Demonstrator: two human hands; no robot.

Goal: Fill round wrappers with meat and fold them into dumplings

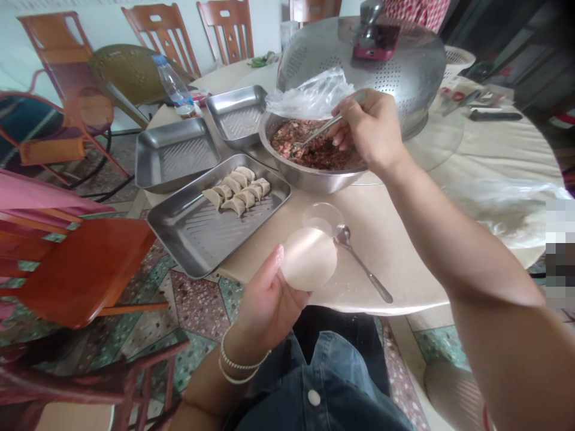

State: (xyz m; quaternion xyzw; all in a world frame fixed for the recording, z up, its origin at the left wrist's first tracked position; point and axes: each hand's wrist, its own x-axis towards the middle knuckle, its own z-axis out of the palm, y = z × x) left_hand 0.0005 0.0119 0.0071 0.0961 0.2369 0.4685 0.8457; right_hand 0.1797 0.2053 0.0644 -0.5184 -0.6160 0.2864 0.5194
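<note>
Both hands are occupied: the left hand (276, 293) is half open and cupped, thumb over the edge of a pale round wrapper (309, 260) resting on its fingers above the surface (417, 269); the right hand (372, 129) is closed in a pinch round a metal utensil (324, 127), its lower end in the meat filling (326, 149).

Biggest first, the perforated metal dome (327, 54) has a pink device (376, 45) perched on it; its slope could let that slide if bumped. One metal tray (197, 251) seems to overhang the surface's edge, so a knock from an elbow or chair might tip it. The steel bowl (314, 178) could shift if the utensil is pushed hard against its side. A clear plastic bag (309, 99) over the bowl's back rim might sag into the filling. In the tray, the dumplings (238, 191) lie close together and may stick. Too heavy a load of filling could tear the wrapper, since only one hand supports it.

A small pale mark on the pink device and the bottle's (173, 87) label are unreadable; no brand can be made out.
</note>
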